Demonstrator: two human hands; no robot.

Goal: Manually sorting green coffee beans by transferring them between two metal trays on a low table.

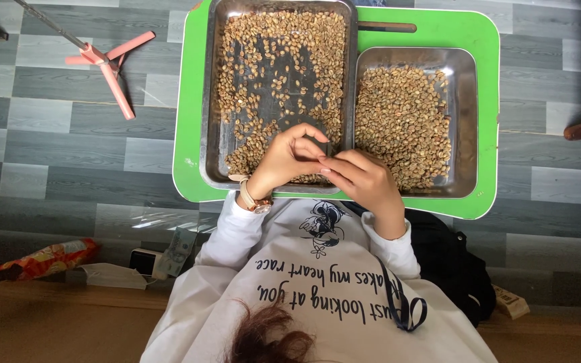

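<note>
The left hand (287, 158) and right hand (364, 181) touch at the fingertips, fingers pinched together; what they pinch I cannot tell. Beans (270, 67) lie in the tray (211, 101) just beyond them.

Both hands meet over the near edge of the larger metal tray (213, 101). The left hand (287, 158), watch on its wrist, curls thumb to forefinger in a pinching grip. The right hand (364, 178) lies fingers-extended, touching the left's fingertips.

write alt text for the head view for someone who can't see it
A person's left hand and right hand meet, fingertips together, over two rectangular metal trays of pale beans, the large tray and small tray, on a green plastic board on grey plank flooring.
</note>
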